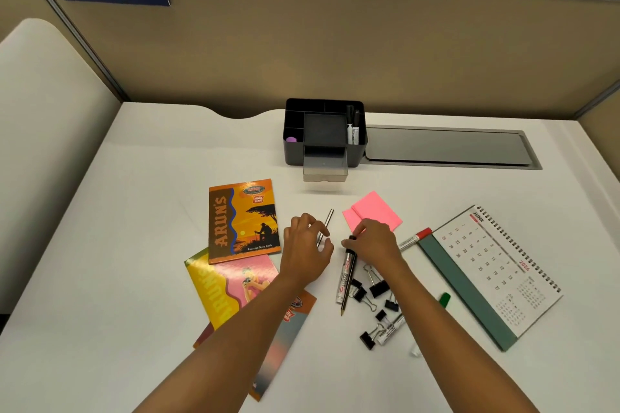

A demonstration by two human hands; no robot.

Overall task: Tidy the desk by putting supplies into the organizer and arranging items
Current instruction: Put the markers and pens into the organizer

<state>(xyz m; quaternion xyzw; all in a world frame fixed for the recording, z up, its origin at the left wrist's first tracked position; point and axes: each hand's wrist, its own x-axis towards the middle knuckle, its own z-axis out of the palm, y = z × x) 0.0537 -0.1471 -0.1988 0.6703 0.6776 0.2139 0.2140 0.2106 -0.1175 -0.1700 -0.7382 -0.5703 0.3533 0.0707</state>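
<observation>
On the white table (134,211), the left hand (307,246) pinches a thin silver pen (329,219); the right hand (372,241) grips a black-capped white marker (345,273)

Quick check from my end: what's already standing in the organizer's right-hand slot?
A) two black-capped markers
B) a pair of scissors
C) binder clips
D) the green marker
A: two black-capped markers stand upright in the right-hand slot of the organizer, while the binder clips and the green marker lie on the desk.
</observation>
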